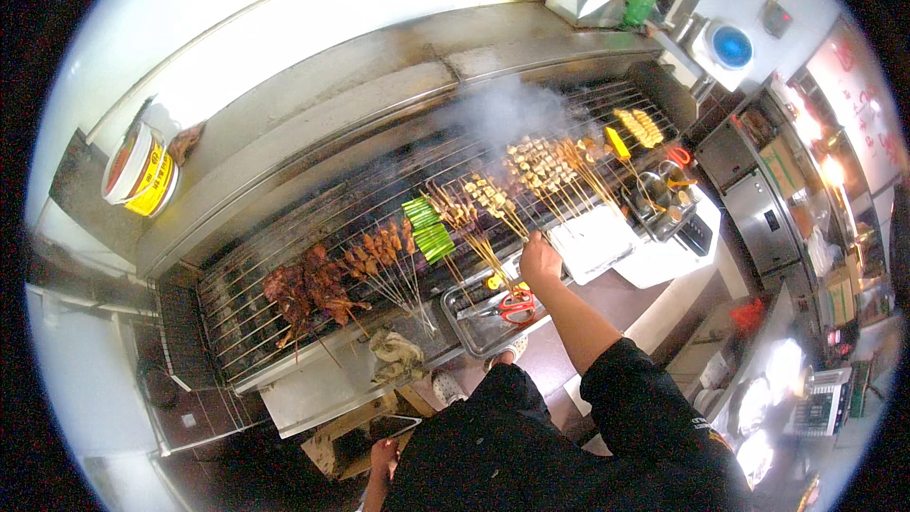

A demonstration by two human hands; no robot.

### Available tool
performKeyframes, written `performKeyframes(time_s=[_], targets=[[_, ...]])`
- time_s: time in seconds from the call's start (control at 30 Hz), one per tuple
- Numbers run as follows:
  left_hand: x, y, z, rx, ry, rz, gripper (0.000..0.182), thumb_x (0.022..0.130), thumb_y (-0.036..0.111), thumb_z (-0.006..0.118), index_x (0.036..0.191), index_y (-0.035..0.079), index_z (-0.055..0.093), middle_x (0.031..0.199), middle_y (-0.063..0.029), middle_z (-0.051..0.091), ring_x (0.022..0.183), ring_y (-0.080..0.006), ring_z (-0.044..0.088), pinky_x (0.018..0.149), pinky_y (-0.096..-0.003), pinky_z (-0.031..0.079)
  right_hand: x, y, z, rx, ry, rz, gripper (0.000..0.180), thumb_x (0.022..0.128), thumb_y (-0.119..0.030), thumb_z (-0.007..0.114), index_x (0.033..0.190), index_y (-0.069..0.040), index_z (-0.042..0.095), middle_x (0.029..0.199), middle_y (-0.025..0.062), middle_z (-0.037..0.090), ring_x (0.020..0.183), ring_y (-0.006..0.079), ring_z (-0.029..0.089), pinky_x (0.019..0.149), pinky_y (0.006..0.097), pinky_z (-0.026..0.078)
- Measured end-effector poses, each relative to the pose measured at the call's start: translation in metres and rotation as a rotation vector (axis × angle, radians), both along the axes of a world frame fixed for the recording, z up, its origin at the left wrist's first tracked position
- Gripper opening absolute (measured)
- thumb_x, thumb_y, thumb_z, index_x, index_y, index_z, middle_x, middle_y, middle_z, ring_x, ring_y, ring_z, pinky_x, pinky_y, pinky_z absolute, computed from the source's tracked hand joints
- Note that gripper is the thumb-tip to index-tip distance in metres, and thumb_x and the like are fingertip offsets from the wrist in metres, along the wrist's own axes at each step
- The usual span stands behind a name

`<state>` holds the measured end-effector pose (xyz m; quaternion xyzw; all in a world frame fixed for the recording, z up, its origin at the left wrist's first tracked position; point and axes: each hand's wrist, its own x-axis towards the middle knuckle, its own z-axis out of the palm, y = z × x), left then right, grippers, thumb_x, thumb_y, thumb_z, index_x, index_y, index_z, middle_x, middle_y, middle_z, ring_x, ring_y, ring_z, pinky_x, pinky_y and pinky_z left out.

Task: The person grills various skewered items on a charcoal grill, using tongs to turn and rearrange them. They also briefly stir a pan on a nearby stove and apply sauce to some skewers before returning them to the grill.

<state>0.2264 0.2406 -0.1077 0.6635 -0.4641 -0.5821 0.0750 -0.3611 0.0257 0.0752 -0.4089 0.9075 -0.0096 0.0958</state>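
My right hand (pixel 542 260) is closed around the lower ends of wooden skewers carrying pale cubed pieces (pixel 487 197), which lie on a long charcoal grill. Left of these are thin brown skewered pieces (pixel 451 203), green vegetable lengths (pixel 428 230) and browned meat skewers (pixel 377 249). A large dark roasted piece of meat (pixel 306 288) rests further left. To the right sit many skewers of light chunks (pixel 540 165), with smoke rising behind them. My left hand (pixel 384 458) hangs low beside my body, fingers curled; whether it holds anything is unclear.
A metal tray (pixel 475 347) with red-handled scissors (pixel 517 306) stands at the grill's front edge. A white tray (pixel 593 245) and a rack of seasoning containers (pixel 650 188) are on the right. A crumpled cloth (pixel 395 357) lies on the front ledge; a white bucket (pixel 142 174) stands far left.
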Motion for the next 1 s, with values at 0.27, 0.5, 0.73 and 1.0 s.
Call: performKeyframes(time_s=[0.27,0.5,0.73,1.0], targets=[[0.014,0.011,-0.003,-0.023,-0.096,0.013,0.030,0.090,0.027,0.064,0.075,0.002,0.065,0.066,-0.0109,0.064,0.055,-0.0226,0.061,0.057,-0.0392,0.049,-0.050,-0.002,0.017,-0.161,-1.151,0.034,0.025,0.103,-0.028,0.053,0.104,-0.003,0.059,0.071,0.0040,0.058,0.057,0.0183,0.054,0.053,0.0338,0.045],[0.042,0.019,-0.037,-0.181,-0.155,-0.254,0.025,0.091,0.027,0.063,0.086,0.003,0.067,0.067,-0.0101,0.065,0.057,-0.0227,0.064,0.056,-0.0401,0.051,-0.053,-0.001,0.009,-0.073,-1.980,-0.268,0.026,0.104,-0.031,0.052,0.106,-0.005,0.059,0.068,-0.0033,0.049,0.054,0.0075,0.043,0.048,0.0231,0.037],[0.027,0.014,-0.020,0.014,0.102,0.135,0.017,0.094,0.018,0.057,0.083,0.006,0.063,0.064,-0.0104,0.060,0.048,-0.0211,0.058,0.039,-0.0343,0.048,-0.038,0.023,0.007,-0.165,-1.119,-0.073,0.039,0.102,-0.037,0.055,0.110,0.001,0.061,0.082,0.0113,0.066,0.066,0.0176,0.061,0.058,0.0334,0.049],[-0.048,-0.071,0.092,-0.454,-0.118,-0.220,0.034,0.099,0.032,0.059,0.108,0.001,0.070,0.080,-0.0096,0.068,0.071,-0.0159,0.065,0.065,-0.0333,0.052,0.052,0.051,0.074,-0.434,-0.803,0.128,0.030,0.103,-0.028,0.052,0.099,0.000,0.063,0.067,0.0058,0.056,0.063,0.0176,0.056,0.060,0.0370,0.045]])
